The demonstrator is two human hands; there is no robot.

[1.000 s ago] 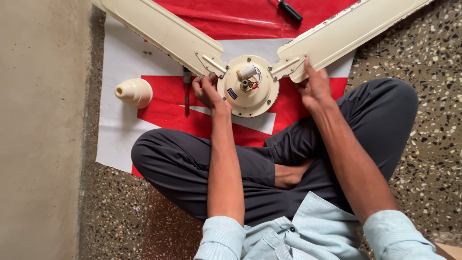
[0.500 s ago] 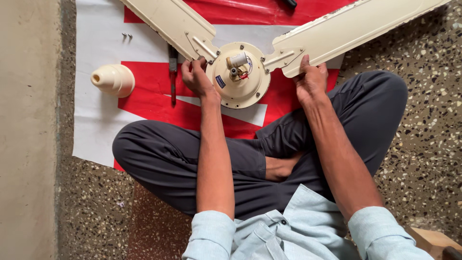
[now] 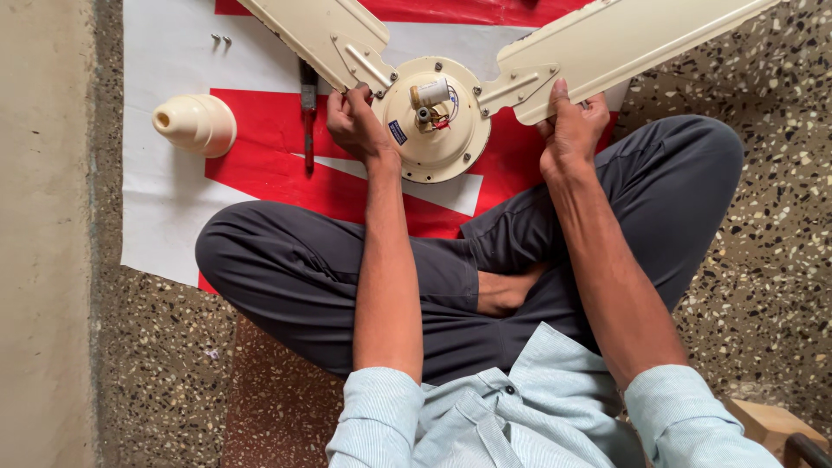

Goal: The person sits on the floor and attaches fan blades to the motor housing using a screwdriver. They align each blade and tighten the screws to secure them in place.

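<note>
On the red-and-white sheet (image 3: 173, 225), one ceiling fan motor (image 3: 436, 130) carries two blades: left hand (image 3: 355, 121) pinches at one bracket (image 3: 364, 65), right hand (image 3: 570, 130) clamps the other blade (image 3: 624, 43); two screws (image 3: 221, 38) lie apart.

Fan motor hub (image 3: 436, 121) turned slightly — right hand (image 3: 570, 132) regripped on blade (image 3: 624, 43) edge

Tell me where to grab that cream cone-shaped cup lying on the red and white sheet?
The cream cone cup lies on its side on the sheet, narrow holed end pointing left, away from both hands. Probably best to come from above and pinch across the wide round body near its right end, thumb on one side, fingers on the other. The small tip looks too slim to hold steadily.
</note>
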